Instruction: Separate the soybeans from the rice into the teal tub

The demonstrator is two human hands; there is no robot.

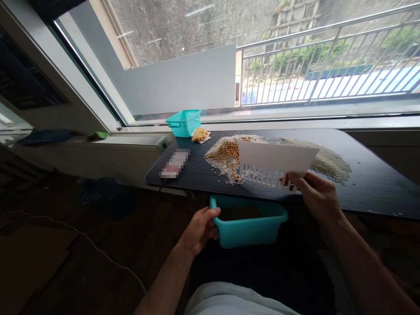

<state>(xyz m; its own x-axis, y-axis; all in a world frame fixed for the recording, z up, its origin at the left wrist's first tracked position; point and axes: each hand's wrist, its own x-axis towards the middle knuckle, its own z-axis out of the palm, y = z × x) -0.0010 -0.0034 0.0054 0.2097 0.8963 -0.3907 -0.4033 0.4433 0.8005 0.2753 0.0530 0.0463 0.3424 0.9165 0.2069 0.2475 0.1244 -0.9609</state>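
Observation:
My left hand [200, 229] grips the left rim of a teal plastic tub [249, 229] held just below the front edge of the black table [367, 183]. Brown grains lie inside the tub. My right hand [316, 197] is closed on the corner of a white slotted scoop [274, 164], whose slotted edge rests on the table beside a pile of yellow-brown beans [226, 153] mixed into white rice [324, 159]. The rice spreads across the table behind the scoop.
A second teal tub [183, 122] stands at the table's back left, with a yellow packet [200, 134] next to it. A blurred flat item [173, 164] lies near the left edge. A radiator [131, 144] runs under the window; a cable crosses the floor.

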